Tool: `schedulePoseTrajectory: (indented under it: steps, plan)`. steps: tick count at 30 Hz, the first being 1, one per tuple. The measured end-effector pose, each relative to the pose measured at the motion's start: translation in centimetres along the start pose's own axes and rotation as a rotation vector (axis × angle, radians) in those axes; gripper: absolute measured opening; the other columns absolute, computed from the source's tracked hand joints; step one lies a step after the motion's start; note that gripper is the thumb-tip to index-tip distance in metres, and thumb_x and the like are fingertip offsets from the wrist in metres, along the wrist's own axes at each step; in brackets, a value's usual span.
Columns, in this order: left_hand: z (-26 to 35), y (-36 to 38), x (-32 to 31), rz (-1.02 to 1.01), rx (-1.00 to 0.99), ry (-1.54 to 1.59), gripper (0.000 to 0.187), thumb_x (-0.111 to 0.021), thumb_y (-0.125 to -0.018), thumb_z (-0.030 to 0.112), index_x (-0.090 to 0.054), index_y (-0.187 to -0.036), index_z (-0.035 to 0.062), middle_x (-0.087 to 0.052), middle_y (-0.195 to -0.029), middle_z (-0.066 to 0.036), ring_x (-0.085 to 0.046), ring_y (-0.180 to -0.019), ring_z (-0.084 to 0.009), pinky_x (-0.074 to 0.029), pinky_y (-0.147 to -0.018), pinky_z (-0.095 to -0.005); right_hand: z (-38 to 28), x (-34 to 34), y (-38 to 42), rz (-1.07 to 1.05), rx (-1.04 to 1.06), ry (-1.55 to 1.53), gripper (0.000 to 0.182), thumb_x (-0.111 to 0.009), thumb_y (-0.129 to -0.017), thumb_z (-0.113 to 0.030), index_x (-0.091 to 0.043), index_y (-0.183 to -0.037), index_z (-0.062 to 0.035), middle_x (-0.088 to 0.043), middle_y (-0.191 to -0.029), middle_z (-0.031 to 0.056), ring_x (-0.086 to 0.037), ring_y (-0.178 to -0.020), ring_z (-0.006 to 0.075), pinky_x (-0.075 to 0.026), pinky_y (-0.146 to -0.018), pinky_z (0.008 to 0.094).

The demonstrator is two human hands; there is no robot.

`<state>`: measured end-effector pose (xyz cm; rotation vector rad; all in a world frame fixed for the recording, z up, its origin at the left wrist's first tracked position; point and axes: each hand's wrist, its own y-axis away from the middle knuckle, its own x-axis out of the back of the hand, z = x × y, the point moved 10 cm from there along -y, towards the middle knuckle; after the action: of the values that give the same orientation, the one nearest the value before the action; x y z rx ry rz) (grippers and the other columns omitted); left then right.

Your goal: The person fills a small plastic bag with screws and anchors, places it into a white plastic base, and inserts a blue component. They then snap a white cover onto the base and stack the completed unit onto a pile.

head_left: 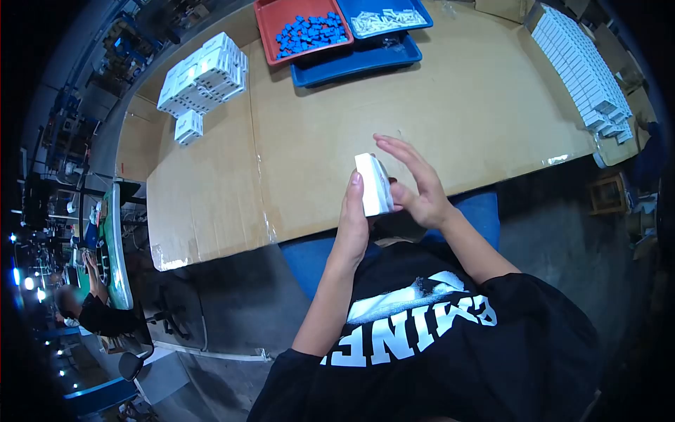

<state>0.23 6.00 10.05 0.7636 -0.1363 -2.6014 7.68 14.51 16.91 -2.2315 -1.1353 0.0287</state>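
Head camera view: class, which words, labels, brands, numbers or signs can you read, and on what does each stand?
"EMINE", upside down, on the black shirt; its end is cut off.
Marks on the left white stack: too small.
Any print on the right white stack: too small.
Any print on the white item in the left hand: unreadable.

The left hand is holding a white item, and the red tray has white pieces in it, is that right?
Not quite: the head view shows blue pieces in the red tray. The left hand is indeed holding a white item.
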Motion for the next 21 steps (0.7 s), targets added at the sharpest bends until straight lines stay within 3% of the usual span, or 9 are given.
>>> schedulePoseTrajectory:
  steps: [3,6,12,21]
  plan:
    - [-1.8,0.1,-0.9,0.031,0.025,-0.021,0.070,-0.032,-0.107,0.060,-0.038,-0.149,0.0032,-0.060,-0.126,-0.015,-0.067,-0.107,-0.0255,-0.055,-0.095,-0.0390,-1.0,-1.2,1.0,-0.038,0.032,-0.033,0.081,-0.071,-0.088,-0.042,-0.043,-0.149,0.0026,-0.049,-0.150,0.0227,-0.049,-0.138,0.0378,-0.042,-0.111,0.0443]
    - [-1.1,0.3,-1.8,0.068,-0.063,-0.057,0.068,-0.036,-0.107,0.061,-0.043,-0.143,0.0032,-0.058,-0.129,-0.011,-0.061,-0.118,-0.0216,-0.052,-0.098,-0.0343,-1.2,-0.9,1.3,-0.006,0.167,0.035,0.085,-0.069,-0.088,-0.046,-0.042,-0.148,0.0073,-0.050,-0.148,0.0256,-0.052,-0.134,0.0396,-0.044,-0.109,0.0448]
    - [-1.2,1.3,-3.4,0.100,0.074,0.122,0.068,-0.038,-0.106,0.061,-0.042,-0.144,0.0051,-0.059,-0.128,-0.011,-0.062,-0.116,-0.0204,-0.053,-0.096,-0.0351,-1.0,-0.5,2.4,0.046,0.234,0.101,0.086,-0.067,-0.091,-0.053,-0.043,-0.147,0.0085,-0.051,-0.145,0.0290,-0.054,-0.130,0.0414,-0.045,-0.108,0.0457]
    - [-3.5,1.0,-2.3,0.157,0.138,0.141,0.063,-0.041,-0.107,0.057,-0.045,-0.142,0.0045,-0.061,-0.123,-0.008,-0.063,-0.113,-0.0163,-0.052,-0.094,-0.0325,0.2,-1.0,2.7,0.086,0.269,0.157,0.088,-0.055,-0.096,-0.065,-0.050,-0.141,0.0112,-0.055,-0.137,0.0319,-0.059,-0.123,0.0444,-0.049,-0.104,0.0471]
